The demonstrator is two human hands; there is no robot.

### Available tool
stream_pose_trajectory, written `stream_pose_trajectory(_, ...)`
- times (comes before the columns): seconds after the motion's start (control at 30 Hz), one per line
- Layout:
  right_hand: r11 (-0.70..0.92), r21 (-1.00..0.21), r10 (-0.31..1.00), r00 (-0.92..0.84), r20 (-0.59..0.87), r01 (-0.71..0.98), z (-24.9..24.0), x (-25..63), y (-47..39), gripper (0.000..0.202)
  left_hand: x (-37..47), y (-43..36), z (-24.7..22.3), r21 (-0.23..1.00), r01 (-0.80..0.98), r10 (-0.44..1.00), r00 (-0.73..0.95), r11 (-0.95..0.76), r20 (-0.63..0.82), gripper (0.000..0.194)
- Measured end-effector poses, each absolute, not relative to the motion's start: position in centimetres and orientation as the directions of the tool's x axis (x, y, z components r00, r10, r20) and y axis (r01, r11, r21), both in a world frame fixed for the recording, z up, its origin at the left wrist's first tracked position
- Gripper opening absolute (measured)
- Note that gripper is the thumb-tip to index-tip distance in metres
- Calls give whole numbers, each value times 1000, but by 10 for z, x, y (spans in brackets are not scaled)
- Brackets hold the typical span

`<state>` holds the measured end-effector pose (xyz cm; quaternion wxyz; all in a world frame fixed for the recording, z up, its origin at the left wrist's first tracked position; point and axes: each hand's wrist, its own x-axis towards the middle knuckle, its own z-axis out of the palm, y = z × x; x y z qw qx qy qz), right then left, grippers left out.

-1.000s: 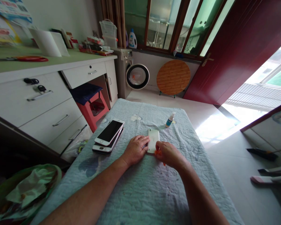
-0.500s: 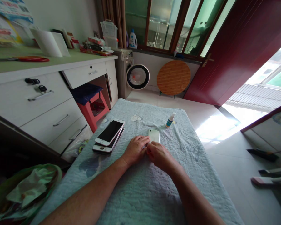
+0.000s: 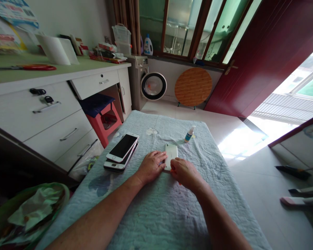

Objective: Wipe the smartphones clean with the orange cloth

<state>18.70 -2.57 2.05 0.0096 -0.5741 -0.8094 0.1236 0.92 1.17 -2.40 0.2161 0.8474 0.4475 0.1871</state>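
Note:
A white phone (image 3: 171, 152) lies back up on the quilted cloth (image 3: 156, 215), its camera corner at the far end. My left hand (image 3: 151, 167) rests flat along the phone's left edge, fingers stretched and touching it. Curled over the phone's lower right part is my right hand (image 3: 185, 173), its fingers closed on a small orange item (image 3: 180, 183). Only bits of that item show beside and below the fingers, so its kind is hidden. Left of my hands, a white phone with a black screen (image 3: 123, 147) lies across another phone (image 3: 115, 164).
A small spray bottle (image 3: 189, 134) stands on the cloth beyond the white phone. To the left are a red stool (image 3: 104, 125), a white desk (image 3: 52, 104) and a lined waste bin (image 3: 64, 194). A washing machine (image 3: 138, 69) has its door open at the back.
My right hand has shifted right, away from my left fingers, uncovering more of the phone's back and bits of the orange item. My left hand stays nearly still.

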Motion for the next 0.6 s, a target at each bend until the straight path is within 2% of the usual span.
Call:
stream_pose_trajectory(0.13,268,-194,937,-302,-177,944,22,199,-24,3,10,12,-26,526,680,841,522,-510,141,39)
stream_pose_trajectory(0.27,231,-203,942,-271,-197,952,22,215,-20,7,10,12,-28,520,678,840,517,-520,166,40)
stream_pose_trajectory(0.4,169,-325,969,-217,-118,931,21,227,-16,3,10,11,-29,524,667,837,513,-530,193,40)
stream_pose_trajectory(0.5,114,-415,989,-141,-34,903,18,228,-12,13,9,11,-30,537,651,833,509,-536,216,41)
stream_pose_trajectory(0.6,27,-472,997,-56,-47,881,14,222,-7,22,9,11,-29,572,627,842,474,-529,259,44)
